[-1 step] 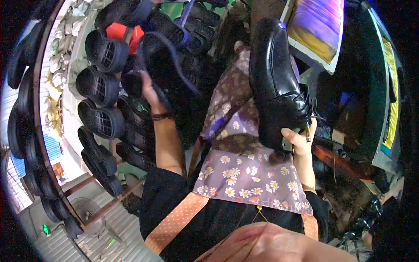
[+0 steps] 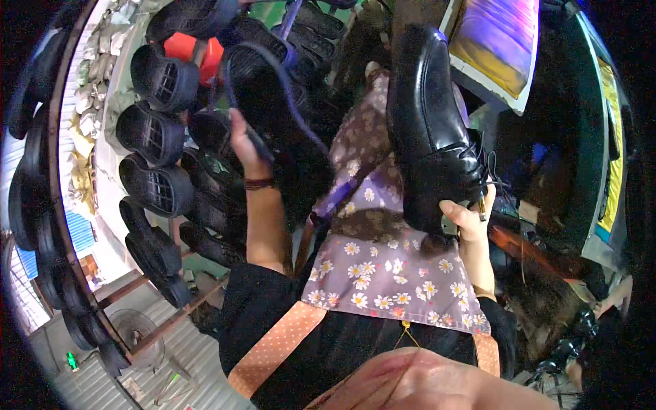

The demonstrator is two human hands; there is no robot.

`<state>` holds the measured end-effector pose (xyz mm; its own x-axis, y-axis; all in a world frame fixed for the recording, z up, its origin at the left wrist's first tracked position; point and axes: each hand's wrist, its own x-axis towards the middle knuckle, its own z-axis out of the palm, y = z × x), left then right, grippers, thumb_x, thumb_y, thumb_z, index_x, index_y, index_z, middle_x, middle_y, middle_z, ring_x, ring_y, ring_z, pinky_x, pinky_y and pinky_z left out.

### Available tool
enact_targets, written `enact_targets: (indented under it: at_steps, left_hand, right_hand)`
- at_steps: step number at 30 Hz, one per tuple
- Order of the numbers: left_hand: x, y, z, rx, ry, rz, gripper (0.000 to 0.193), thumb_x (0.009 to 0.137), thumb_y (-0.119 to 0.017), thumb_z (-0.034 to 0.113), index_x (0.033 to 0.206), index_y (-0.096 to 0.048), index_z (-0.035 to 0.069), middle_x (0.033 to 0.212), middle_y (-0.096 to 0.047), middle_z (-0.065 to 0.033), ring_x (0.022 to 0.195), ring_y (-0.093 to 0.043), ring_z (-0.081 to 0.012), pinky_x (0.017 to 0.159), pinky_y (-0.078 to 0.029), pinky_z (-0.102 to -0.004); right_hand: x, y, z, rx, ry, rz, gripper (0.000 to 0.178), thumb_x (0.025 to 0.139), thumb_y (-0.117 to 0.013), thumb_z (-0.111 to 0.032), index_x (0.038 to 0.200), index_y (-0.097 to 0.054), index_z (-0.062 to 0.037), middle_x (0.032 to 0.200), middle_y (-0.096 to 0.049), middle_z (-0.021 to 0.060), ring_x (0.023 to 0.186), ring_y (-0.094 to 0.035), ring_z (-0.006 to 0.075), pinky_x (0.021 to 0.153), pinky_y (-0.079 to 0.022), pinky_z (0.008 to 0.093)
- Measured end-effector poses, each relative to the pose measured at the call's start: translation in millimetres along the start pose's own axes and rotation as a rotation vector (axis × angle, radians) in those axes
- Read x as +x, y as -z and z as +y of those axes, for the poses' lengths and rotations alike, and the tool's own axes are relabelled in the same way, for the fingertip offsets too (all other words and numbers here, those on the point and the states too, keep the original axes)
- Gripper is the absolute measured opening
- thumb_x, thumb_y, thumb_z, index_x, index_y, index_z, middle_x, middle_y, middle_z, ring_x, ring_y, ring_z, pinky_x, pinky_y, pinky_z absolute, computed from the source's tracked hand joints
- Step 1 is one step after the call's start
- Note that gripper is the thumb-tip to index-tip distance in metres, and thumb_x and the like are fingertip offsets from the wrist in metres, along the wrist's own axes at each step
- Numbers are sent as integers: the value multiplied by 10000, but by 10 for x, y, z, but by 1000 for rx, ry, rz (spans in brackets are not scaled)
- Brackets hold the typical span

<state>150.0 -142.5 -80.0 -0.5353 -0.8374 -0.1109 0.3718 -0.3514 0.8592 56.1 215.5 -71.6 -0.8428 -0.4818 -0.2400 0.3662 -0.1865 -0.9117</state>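
Note:
My left hand (image 2: pixel 247 145) grips a long black shoe sole (image 2: pixel 268 92) by its edge. The sole stands tilted, its rim catching bluish light; most of my fingers are hidden behind it. My right hand (image 2: pixel 466 217) is closed round the heel end of a glossy black lace-up shoe (image 2: pixel 430 116), thumb on the heel and toe pointing away from me. A thin stick with a gold-coloured band (image 2: pixel 482 207) sticks out by the fingers of that hand; what it is I cannot make out. Between sole and shoe lies my flowered apron (image 2: pixel 383 273).
Several black soles (image 2: pixel 164 75) hang on a rack at the left, a red piece (image 2: pixel 188 55) among them. A fan (image 2: pixel 137 336) stands at the lower left. At the far right of the shoe is a panel with a purple and yellow surface (image 2: pixel 495 48). Black shoes (image 2: pixel 581 324) lie lower right.
My left hand has moved a little to the right with the sole, bringing it closer to the shoe. My right hand and the shoe have hardly moved.

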Motion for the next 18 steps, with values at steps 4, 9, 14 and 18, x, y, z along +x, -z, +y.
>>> enact_targets:
  at_steps: [4,9,14,18]
  left_hand:
    - [-396,-553,-152,-100,169,-276,569,989,-467,412,1357,-444,-21,1292,-567,-165,1152,-575,-307,991,-463,-447]
    - [-394,-944,-399,-243,313,-481,532,983,-509,368,1346,-427,-13,1267,-563,-152,1116,-590,-281,960,-487,-428]
    - [-453,-1144,-687,-192,268,-613,599,981,-477,441,1392,-399,13,1382,-491,-138,1213,-521,-305,1046,-408,-450]
    - [-502,-832,-897,209,-40,-593,541,1030,-350,410,1425,-338,40,1354,-504,-133,1196,-531,-295,1014,-440,-458]
  right_hand:
    - [23,18,25,-10,171,-65,656,486,-818,-91,1104,-626,16,1021,-668,91,917,-646,208,866,-507,353]
    - [-97,101,-55,-43,63,19,696,501,-842,-138,1133,-604,27,1037,-672,116,988,-644,225,901,-509,369]
    - [-180,124,-44,-200,118,75,881,505,-853,-188,1274,-482,31,1178,-601,133,1095,-589,249,971,-465,395]
    - [-158,-43,-228,-541,295,45,963,517,-850,-242,1337,-423,25,1253,-554,146,1158,-544,259,1017,-420,402]
